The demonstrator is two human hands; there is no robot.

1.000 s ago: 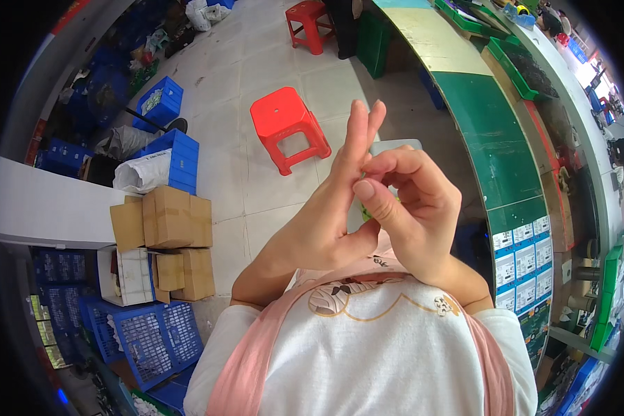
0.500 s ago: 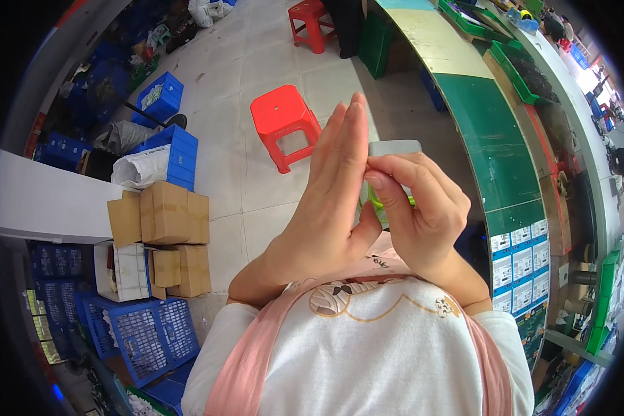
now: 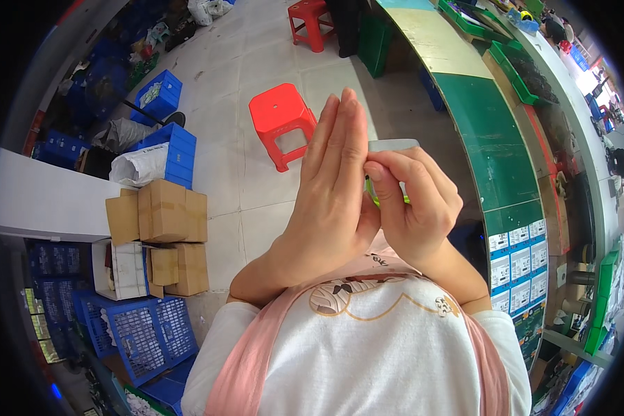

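Head view: grey piece (image 3: pixel 394 145) mostly behind right hand (image 3: pixel 414 205).

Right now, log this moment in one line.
left hand: flat, fingers straight | right hand: pinching small grey flat piece | behind: red plastic stool

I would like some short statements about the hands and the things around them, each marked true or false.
1. The right hand pinches a small grey and green object in its fingers. True.
2. The left hand is closed in a fist. False: its fingers are stretched out straight, side by side.
3. A red plastic stool stands on the tiled floor beyond the hands. True.
4. The cardboard boxes are on the person's right. False: they are stacked on the left, near blue crates.
5. The two hands are far apart. False: they are close together in front of the chest.
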